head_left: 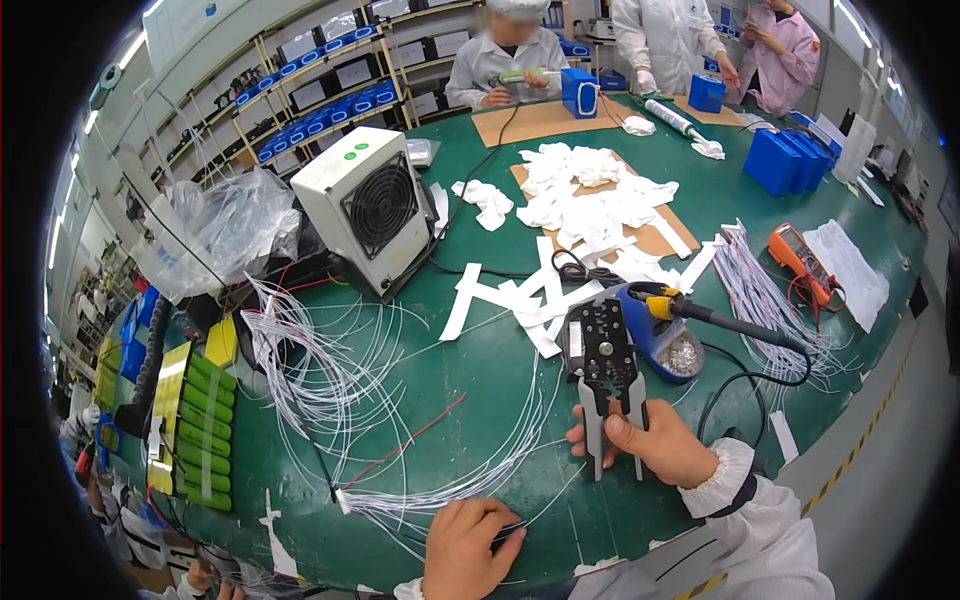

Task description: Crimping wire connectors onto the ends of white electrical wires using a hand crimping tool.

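Observation:
My right hand (668, 442) is closed round the grey handles of a pair of wire strippers (606, 350), their black perforated head pointing away from me. My left hand (470, 545) rests low on the green table with its fingers curled onto thin white wires (440, 498). The wires run left into a small white connector (344, 501) and fan out toward the strippers. Behind the strippers stands a soldering iron (720, 318) in a blue holder (655, 345) with a dish of metal shavings. One red wire (408, 438) lies beyond my left hand.
A battery pack of green cells (206, 430) sits far left, near a white fan unit (368, 205). White cloths (590, 190) and paper strips (462, 300) cover the middle. Rightward lie a wire bundle (755, 285), an orange multimeter (800, 262) and blue packs (780, 162). People work across the table.

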Tool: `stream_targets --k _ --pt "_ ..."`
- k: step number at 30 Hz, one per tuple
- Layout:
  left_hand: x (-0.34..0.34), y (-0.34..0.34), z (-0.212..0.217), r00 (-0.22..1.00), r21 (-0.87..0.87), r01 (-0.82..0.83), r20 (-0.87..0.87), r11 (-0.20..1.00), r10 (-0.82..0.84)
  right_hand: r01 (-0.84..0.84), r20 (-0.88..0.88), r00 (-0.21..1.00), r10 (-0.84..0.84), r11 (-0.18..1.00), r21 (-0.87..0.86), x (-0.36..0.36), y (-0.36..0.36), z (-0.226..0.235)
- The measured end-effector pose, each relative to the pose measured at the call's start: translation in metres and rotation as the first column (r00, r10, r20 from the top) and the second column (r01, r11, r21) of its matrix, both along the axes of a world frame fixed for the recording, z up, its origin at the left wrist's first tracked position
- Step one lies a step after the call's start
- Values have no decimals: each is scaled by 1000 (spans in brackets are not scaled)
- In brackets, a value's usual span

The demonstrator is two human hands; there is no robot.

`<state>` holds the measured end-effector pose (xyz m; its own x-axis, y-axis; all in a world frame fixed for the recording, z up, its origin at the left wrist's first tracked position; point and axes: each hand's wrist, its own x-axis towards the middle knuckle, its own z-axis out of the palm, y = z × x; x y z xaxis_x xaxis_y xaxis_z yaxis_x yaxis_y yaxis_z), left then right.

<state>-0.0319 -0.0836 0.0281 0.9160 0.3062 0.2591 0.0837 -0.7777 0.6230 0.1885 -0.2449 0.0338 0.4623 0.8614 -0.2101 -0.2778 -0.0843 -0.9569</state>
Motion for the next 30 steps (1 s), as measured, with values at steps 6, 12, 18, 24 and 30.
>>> stream_targets --k 6,12,18,24,30 --pt "-1 18 -10 997 -302 -60 -68 951 41 34 110 993 -39 998 51 -3 3 -2" --pt "18 37 1 982 -870 -140 -63 472 176 131 730 676 -95 991 8 -19 11 16" --pt "11 36 -20 966 -935 0 92 354 241 31 954 281 -103 995 98 -42 47 12" --pt "9 35 -17 964 -838 -27 122 545 236 11 997 65 -37 999 36 -46 51 1" --pt "11 34 -15 960 -825 -77 92 560 266 10 996 71 -46 999 46 -45 52 -5"
